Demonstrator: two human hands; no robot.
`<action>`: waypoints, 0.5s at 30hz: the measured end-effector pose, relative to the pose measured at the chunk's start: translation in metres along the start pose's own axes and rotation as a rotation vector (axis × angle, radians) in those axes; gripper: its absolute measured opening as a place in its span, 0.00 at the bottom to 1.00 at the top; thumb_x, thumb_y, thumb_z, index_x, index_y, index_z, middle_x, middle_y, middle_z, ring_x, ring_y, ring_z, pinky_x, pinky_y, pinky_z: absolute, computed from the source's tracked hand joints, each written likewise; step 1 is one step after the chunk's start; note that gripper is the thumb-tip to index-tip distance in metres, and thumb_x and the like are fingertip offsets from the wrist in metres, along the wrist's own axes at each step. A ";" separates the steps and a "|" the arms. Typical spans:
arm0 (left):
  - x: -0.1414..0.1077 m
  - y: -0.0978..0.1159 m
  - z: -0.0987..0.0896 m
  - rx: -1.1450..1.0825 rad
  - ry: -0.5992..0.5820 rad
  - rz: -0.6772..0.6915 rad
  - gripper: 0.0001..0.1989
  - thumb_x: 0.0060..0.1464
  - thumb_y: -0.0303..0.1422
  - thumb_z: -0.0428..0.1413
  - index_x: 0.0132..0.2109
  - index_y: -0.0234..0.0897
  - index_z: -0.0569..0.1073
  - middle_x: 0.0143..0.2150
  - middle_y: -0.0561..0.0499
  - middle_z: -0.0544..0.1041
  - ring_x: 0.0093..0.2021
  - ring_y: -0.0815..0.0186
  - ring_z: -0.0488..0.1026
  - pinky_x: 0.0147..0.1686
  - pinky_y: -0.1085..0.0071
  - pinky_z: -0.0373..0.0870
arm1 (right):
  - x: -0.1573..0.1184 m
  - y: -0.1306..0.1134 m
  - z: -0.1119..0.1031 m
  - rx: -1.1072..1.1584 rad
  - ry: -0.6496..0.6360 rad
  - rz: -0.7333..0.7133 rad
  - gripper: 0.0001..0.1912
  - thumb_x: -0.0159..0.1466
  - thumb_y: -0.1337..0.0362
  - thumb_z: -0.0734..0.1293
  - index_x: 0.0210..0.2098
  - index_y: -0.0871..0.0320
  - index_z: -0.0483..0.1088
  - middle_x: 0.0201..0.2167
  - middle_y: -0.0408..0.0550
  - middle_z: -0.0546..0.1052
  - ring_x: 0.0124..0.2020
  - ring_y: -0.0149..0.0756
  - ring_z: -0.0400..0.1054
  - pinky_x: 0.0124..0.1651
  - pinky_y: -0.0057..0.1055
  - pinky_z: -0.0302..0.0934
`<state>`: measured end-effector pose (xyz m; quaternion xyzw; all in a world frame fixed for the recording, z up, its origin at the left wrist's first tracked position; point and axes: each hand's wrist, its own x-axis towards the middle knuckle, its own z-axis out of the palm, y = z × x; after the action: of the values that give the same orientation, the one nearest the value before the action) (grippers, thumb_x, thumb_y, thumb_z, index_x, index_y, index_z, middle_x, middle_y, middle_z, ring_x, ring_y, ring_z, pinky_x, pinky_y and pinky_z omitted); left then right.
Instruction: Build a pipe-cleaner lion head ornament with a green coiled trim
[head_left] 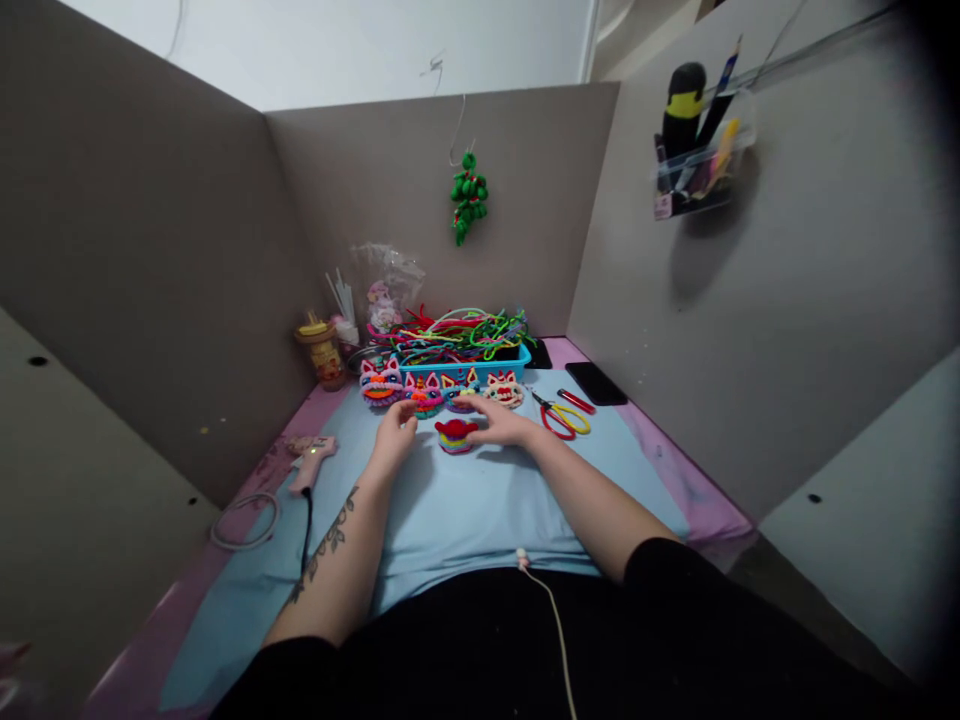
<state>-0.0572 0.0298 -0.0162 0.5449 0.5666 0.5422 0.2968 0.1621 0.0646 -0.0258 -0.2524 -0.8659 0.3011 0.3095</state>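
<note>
A small red piece with yellow, blue and pink bands (454,436), seemingly made of fuzzy pipe cleaners, sits on the blue cloth between my hands. My right hand (501,424) is open at its right side; the thumb reaches the piece's edge, and whether it touches I cannot tell. My left hand (394,434) is open on the other side, fingers loosely curved and apart from the piece. Just behind stand several colourful animal heads in a row: a purple one (381,384), a pink one (424,392), a blue one (460,388) and a cream one (504,390).
A blue basket (465,371) of pipe cleaners (469,333) stands at the back. Scissors (564,420), a red cutter (576,401) and a black phone (596,384) lie right. A pink glue gun (312,462) with its cable lies left. Grey partitions (442,200) enclose the table.
</note>
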 end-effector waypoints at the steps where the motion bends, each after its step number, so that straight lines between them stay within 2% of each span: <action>1: 0.003 -0.002 -0.004 0.073 -0.047 0.051 0.14 0.45 0.25 0.54 0.42 0.33 0.71 0.43 0.45 0.75 0.41 0.64 0.73 0.44 0.65 0.69 | -0.002 0.000 -0.008 -0.004 0.049 0.013 0.36 0.50 0.63 0.72 0.57 0.51 0.60 0.56 0.51 0.66 0.55 0.42 0.62 0.55 0.38 0.58; 4: 0.006 -0.006 -0.012 0.283 -0.147 0.152 0.12 0.48 0.26 0.52 0.41 0.32 0.75 0.40 0.44 0.78 0.41 0.61 0.74 0.46 0.63 0.69 | -0.009 0.001 -0.029 -0.043 0.215 0.101 0.16 0.58 0.64 0.65 0.46 0.55 0.70 0.46 0.50 0.72 0.47 0.38 0.67 0.46 0.34 0.62; 6: 0.005 -0.006 -0.012 0.427 -0.204 0.209 0.12 0.50 0.27 0.52 0.40 0.33 0.76 0.40 0.44 0.78 0.41 0.60 0.74 0.45 0.63 0.69 | -0.012 0.002 -0.036 -0.086 0.231 0.111 0.09 0.58 0.66 0.63 0.37 0.58 0.73 0.38 0.49 0.74 0.41 0.37 0.68 0.42 0.32 0.62; 10: -0.002 -0.005 -0.006 0.654 -0.306 0.362 0.16 0.50 0.24 0.52 0.46 0.36 0.76 0.47 0.44 0.77 0.47 0.58 0.72 0.50 0.64 0.66 | -0.013 0.003 -0.032 -0.166 0.116 0.033 0.06 0.54 0.68 0.67 0.33 0.59 0.74 0.34 0.47 0.75 0.39 0.36 0.68 0.45 0.33 0.60; 13: -0.006 -0.003 -0.001 0.703 -0.342 0.393 0.20 0.50 0.24 0.52 0.51 0.36 0.73 0.49 0.44 0.76 0.48 0.58 0.73 0.50 0.66 0.66 | -0.012 0.001 -0.025 -0.195 0.068 0.030 0.08 0.53 0.69 0.68 0.34 0.59 0.74 0.35 0.47 0.75 0.38 0.36 0.68 0.43 0.32 0.60; 15: -0.007 -0.002 0.000 0.705 -0.354 0.395 0.18 0.51 0.26 0.52 0.50 0.36 0.74 0.47 0.45 0.77 0.46 0.59 0.73 0.48 0.67 0.67 | -0.012 0.000 -0.021 -0.199 0.057 0.045 0.09 0.53 0.69 0.68 0.35 0.59 0.73 0.35 0.47 0.75 0.38 0.35 0.67 0.42 0.31 0.60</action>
<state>-0.0560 0.0237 -0.0198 0.7952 0.5424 0.2603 0.0759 0.1850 0.0650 -0.0170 -0.3096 -0.8765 0.2133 0.3006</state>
